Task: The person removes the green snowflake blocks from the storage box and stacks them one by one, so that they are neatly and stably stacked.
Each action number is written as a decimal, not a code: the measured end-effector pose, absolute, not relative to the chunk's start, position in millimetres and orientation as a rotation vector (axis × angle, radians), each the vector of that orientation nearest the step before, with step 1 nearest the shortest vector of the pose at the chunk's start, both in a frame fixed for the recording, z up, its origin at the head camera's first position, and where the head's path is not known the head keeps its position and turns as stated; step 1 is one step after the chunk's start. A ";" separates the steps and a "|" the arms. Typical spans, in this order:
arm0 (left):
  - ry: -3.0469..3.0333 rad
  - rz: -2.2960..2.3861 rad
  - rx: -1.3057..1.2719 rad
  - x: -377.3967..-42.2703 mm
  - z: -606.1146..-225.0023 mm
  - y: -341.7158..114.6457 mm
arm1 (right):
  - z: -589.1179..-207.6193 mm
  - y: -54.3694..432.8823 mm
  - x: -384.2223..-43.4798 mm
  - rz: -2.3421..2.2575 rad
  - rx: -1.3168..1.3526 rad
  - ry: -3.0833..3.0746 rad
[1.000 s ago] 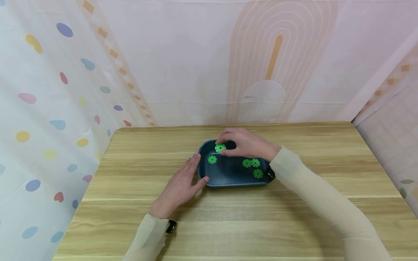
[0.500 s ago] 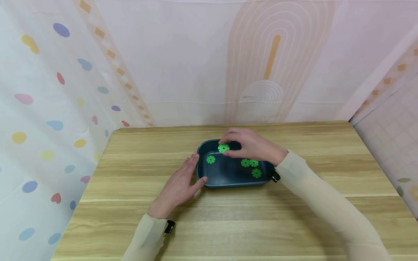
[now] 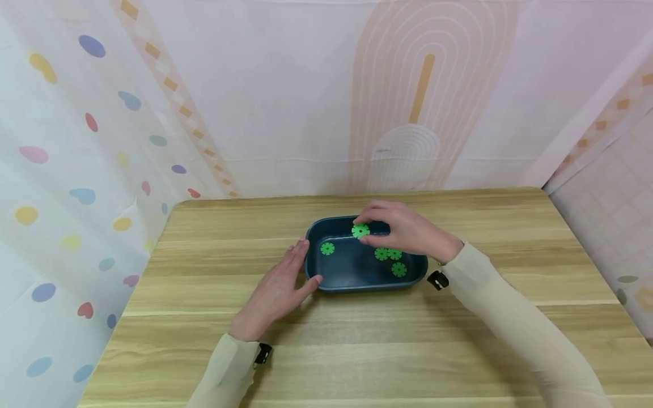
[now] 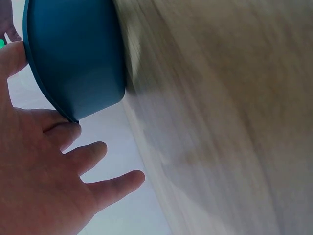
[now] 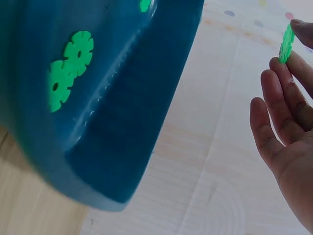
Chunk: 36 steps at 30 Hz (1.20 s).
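Note:
In the head view, a dark blue oblong tub (image 3: 347, 288) stands on the wooden table. My right hand (image 3: 403, 229) is over its back side and pinches a bright green notched plastic disc (image 3: 360, 231) between thumb and fingertips. The right wrist view shows this disc (image 5: 287, 44) nearly edge-on, raised above the tub. My left hand (image 3: 272, 292) rests against the tub's left end, its fairly straight fingers and thumb touching the rim. Several like discs lie on the tub floor: a single disc (image 3: 327, 249) at left, an adjoining pair (image 3: 388, 254) and another disc (image 3: 399, 270) at right.
The wooden table (image 3: 357, 351) reaches back to a patterned cloth (image 3: 285, 102) hanging behind it. More cloth with coloured spots (image 3: 66, 226) hangs at the left. Black straps with small clips sit at both wrists.
My right hand has moved a little to the right over the tub, with the green disc still pinched. The left hand stays at the tub's left end. The head view has shifted slightly.

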<state>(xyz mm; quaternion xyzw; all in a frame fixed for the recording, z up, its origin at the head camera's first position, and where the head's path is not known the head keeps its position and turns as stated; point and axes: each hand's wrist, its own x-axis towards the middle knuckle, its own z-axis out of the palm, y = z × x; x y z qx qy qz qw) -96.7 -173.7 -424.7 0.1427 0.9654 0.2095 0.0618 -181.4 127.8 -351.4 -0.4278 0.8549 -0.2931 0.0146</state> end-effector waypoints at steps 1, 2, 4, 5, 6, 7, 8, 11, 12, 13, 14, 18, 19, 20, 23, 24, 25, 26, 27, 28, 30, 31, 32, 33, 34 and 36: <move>2.920 0.636 0.431 -97.0 -424.7 -173.8 | -351.7 129.6 -180.7 -0.920 -1.319 2.661; 2.921 0.637 0.432 -97.3 -425.0 -173.9 | -352.2 131.6 -180.3 -0.926 -1.302 2.662; 2.924 0.639 0.438 -97.6 -425.3 -174.4 | -352.7 135.1 -179.6 -0.942 -1.279 2.663; 2.925 0.641 0.442 -97.9 -425.3 -174.5 | -353.3 137.0 -179.3 -0.945 -1.266 2.669; 2.928 0.643 0.447 -97.9 -425.4 -174.8 | -353.6 138.8 -178.9 -0.954 -1.252 2.670; 2.931 0.645 0.451 -98.0 -425.6 -175.0 | -354.2 140.5 -178.7 -0.955 -1.244 2.678; 2.933 0.648 0.456 -98.0 -425.8 -175.1 | -355.0 142.2 -178.8 -0.963 -1.236 2.679; 2.937 0.652 0.466 -97.8 -426.0 -175.3 | -356.8 146.3 -177.8 -0.988 -1.218 2.681; 2.938 0.653 0.468 -97.8 -426.1 -175.4 | -357.6 147.8 -177.5 -0.995 -1.211 2.680; 2.938 0.654 0.469 -97.7 -426.1 -175.4 | -357.9 149.0 -177.1 -1.003 -1.205 2.680; 2.938 0.654 0.472 -97.6 -426.1 -175.5 | -358.4 150.5 -176.6 -1.012 -1.198 2.678; 2.939 0.650 0.479 -97.1 -426.1 -175.9 | -359.2 155.9 -174.8 -1.025 -1.169 2.694; 2.940 0.650 0.482 -96.8 -426.2 -176.0 | -359.4 157.3 -174.3 -1.032 -1.165 2.698; 2.941 0.651 0.483 -96.6 -426.2 -176.2 | -359.6 158.7 -173.8 -1.032 -1.161 2.707; 2.940 0.659 0.484 -96.0 -426.0 -176.2 | -360.5 163.3 -172.2 -1.042 -1.151 2.730; 2.941 0.660 0.485 -95.8 -425.8 -176.2 | -361.1 165.0 -171.7 -1.042 -1.147 2.739; 2.941 0.662 0.485 -95.7 -425.7 -176.1 | -361.6 166.8 -171.0 -1.041 -1.139 2.749; 2.941 0.663 0.484 -95.6 -425.6 -176.0 | -362.0 168.5 -170.3 -1.043 -1.126 2.758; 2.942 0.663 0.486 -95.6 -425.4 -175.9 | -362.5 170.3 -169.7 -1.043 -1.113 2.769; 2.943 0.662 0.486 -95.6 -425.4 -175.8 | -363.0 172.0 -169.2 -1.044 -1.098 2.780; 2.946 0.659 0.489 -95.7 -425.3 -175.8 | -364.0 175.2 -168.4 -1.053 -1.073 2.795; 2.946 0.659 0.490 -95.7 -425.3 -175.7 | -364.3 176.8 -168.0 -1.059 -1.065 2.802; 2.947 0.659 0.490 -95.7 -425.2 -175.7 | -364.8 178.3 -167.7 -1.065 -1.059 2.810; 2.947 0.660 0.492 -95.8 -425.1 -175.7 | -365.4 179.8 -167.5 -1.068 -1.058 2.818; 2.947 0.661 0.494 -95.8 -425.1 -175.6 | -365.8 181.2 -167.2 -1.076 -1.058 2.822; 2.947 0.666 0.495 -95.9 -425.0 -175.6 | -366.3 184.0 -166.4 -1.089 -1.059 2.831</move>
